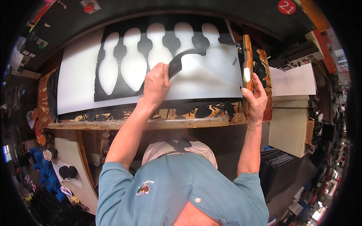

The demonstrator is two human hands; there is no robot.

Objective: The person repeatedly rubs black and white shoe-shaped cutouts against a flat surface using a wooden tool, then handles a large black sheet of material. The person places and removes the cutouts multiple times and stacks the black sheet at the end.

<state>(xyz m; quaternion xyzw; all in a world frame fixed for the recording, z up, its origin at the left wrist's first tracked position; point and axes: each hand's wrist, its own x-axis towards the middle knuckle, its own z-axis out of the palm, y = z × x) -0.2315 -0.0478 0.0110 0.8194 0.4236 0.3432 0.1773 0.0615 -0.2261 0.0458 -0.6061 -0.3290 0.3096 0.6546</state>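
Observation:
Between the fingers of my left hand [156, 83], a black strip [175, 64] curls upward. It runs along the edge of a thin black sheet [117, 90] lying on a white board [79, 75]. Several insole-shaped openings in the sheet show white; the two at the right are open at the bottom, where the strip lifts away. My right hand [256, 101] grips the lower end of an orange-brown cutting die [247, 56], thumb on one side and fingers on the other. The die stands on its edge beside the board's right side, its cutting face not clearly visible.
Black scraps [203, 111] litter the worn bench [181, 123] below and beside the board. A dark machine beam [196, 9] with a red button [89, 9] spans the far side. White sheets [296, 81] and pale boards [288, 128] stand at the right; blue bins [47, 173] sit lower left.

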